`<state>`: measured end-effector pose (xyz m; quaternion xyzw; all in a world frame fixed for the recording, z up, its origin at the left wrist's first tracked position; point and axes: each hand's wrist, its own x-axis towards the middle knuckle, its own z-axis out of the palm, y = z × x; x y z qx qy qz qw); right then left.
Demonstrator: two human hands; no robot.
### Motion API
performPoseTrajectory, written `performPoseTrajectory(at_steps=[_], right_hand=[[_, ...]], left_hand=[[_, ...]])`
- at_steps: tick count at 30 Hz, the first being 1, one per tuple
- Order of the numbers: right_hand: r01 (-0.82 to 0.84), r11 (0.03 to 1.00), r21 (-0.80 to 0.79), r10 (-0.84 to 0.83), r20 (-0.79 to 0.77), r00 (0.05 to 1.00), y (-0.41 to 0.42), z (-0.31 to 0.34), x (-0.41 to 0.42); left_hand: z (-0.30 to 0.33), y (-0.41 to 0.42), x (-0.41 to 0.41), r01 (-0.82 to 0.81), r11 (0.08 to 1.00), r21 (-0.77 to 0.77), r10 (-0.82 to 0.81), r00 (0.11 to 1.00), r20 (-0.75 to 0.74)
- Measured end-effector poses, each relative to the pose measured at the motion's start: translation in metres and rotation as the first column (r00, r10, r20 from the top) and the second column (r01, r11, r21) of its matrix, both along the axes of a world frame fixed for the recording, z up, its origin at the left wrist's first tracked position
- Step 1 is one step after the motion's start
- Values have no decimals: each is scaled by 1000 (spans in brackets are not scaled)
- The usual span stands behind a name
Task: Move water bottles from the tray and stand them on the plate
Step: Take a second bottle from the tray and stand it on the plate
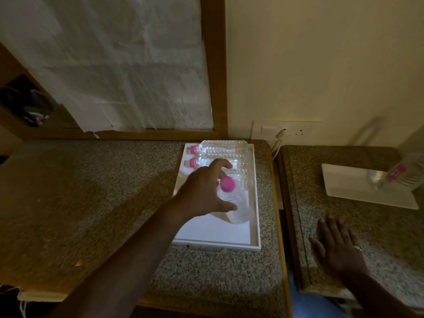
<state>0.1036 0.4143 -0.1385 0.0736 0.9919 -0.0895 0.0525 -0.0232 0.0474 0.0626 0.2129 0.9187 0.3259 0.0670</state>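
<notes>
While my left hand [204, 191] grips a tilted bottle [234, 203] over the tray [218, 239], my right hand [339, 244] lies flat, fingers spread.

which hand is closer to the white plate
Right. The right hand lies flat on the counter just in front of the plate, not touching it. The left hand is far off over the tray, fingers around a pink-capped bottle.

— Tray [252, 244] position?
— On the left counter [91, 191]; bottles [223, 149] lie inside, at its far end.
— Plate [344, 180]?
— Right counter [378, 226], one bottle [399, 174] standing on it.
</notes>
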Motion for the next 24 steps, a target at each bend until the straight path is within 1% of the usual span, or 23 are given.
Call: performPoseTrajectory(at_steps=[3, 5, 7, 14, 17, 19, 21, 23, 24], right_hand=[[-1, 1000, 3, 1, 7, 1000, 1, -1, -1], [0, 1000, -1, 0, -2, 1000, 2, -3, -1], [2, 1000, -10, -2, -7, 1000, 2, -3, 0], [23, 1000, -20, -24, -38, 999, 2, -7, -1], [31, 999, -40, -33, -42, 999, 2, -2, 0], [30, 998, -58, -32, -36, 999, 1, 0, 1], [66, 995, -75, -69, -35, 997, 5, 0, 2], [135, 987, -88, -137, -20, 990, 8, 0, 2], [162, 982, -93, -164, -14, 986, 14, -1, 4]], left_hand=[[-17, 22, 6, 4, 990, 141, -9, 999, 31], [-30, 30, 11, -47, 971, 235, 38, 998, 42], [-38, 33, 14, -113, 948, 298, 91, 992, 88], [-59, 39, 18, -242, 925, 293, 172, 954, 245], [-61, 45, 17, -298, 905, 304, 223, 940, 259], [-60, 49, 15, -370, 870, 326, 280, 915, 291], [-55, 56, 13, -447, 807, 385, 340, 886, 315], [-45, 59, 8, -494, 755, 432, 400, 868, 294], [-38, 66, 5, -489, 744, 456, 404, 872, 276]])
